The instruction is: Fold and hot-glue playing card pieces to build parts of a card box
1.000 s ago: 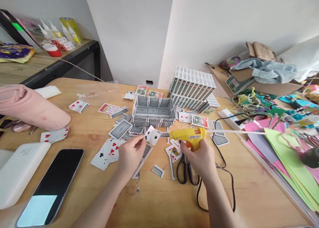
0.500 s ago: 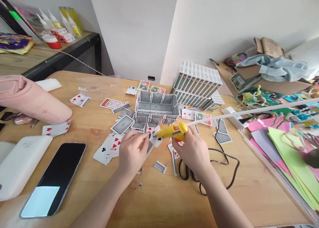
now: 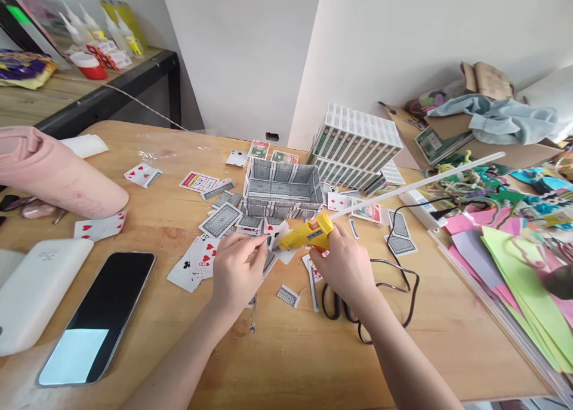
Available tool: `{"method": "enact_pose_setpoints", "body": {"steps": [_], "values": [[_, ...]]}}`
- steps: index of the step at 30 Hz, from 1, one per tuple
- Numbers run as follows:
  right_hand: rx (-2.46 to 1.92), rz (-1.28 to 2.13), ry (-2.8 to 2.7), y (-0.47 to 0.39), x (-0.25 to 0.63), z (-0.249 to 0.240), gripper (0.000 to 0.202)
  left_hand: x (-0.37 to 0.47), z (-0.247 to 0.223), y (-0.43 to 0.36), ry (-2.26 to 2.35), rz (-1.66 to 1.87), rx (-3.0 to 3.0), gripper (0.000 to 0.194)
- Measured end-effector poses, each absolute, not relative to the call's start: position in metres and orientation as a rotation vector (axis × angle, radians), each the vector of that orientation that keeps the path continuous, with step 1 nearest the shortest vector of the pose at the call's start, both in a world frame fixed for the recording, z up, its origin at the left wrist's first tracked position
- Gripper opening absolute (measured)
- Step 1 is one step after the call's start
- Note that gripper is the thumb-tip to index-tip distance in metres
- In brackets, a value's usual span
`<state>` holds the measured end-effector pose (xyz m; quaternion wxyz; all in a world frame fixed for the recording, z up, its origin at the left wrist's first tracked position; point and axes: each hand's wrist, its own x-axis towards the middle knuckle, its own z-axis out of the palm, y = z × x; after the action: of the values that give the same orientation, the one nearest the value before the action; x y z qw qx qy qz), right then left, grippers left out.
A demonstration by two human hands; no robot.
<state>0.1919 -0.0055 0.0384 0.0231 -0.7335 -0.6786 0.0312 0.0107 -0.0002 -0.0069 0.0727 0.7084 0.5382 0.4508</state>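
My right hand (image 3: pixel 347 265) is wrapped round a yellow glue gun (image 3: pixel 307 233), with a long clear glue stick (image 3: pixel 416 183) rising from its back to the right. The gun's nozzle points left at my left hand (image 3: pixel 239 264). The fingertips of that hand are pinched on a small piece of playing card, partly hidden by them, right at the nozzle. Just beyond both hands stands an open box made of grey-backed cards (image 3: pixel 282 189). Loose playing cards (image 3: pixel 220 220) lie around the box and under the hands.
Stacked card packs (image 3: pixel 358 138) stand behind the box. At the left are a phone (image 3: pixel 101 314), a white case (image 3: pixel 40 296) and a pink roll (image 3: pixel 62 174). Scissors (image 3: pixel 333 305) and a black cable (image 3: pixel 414 302) lie near my right forearm. Coloured paper (image 3: pixel 514 290) is at right.
The glue gun has tilted, and its glue stick now points more steeply upward with its far end in view. The cable has shifted. My left hand keeps its pinch in nearly the same place.
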Motion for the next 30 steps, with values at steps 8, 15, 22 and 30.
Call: {"method": "enact_pose_setpoints", "body": {"steps": [8, 15, 22, 30], "values": [[-2.321, 0.099, -2.137, -0.0042, 0.1915, 0.0395, 0.016, 0.0103, -0.0081, -0.0002, 1.610, 1.350, 2.111, 0.014], [-2.300, 0.178, -2.170, -0.0042, 0.1928, 0.0388, 0.013, 0.0102, -0.0068, -0.0006, 1.609, 1.350, 2.119, 0.014], [-2.291, 0.227, -2.189, -0.0038, 0.1947, 0.0366, 0.008, 0.0097, -0.0064, -0.0011, 1.617, 1.343, 2.122, 0.013], [-2.303, 0.259, -2.156, -0.0030, 0.1949, 0.0367, 0.008, 0.0087, -0.0083, -0.0006, 1.620, 1.365, 2.123, 0.014]]}}
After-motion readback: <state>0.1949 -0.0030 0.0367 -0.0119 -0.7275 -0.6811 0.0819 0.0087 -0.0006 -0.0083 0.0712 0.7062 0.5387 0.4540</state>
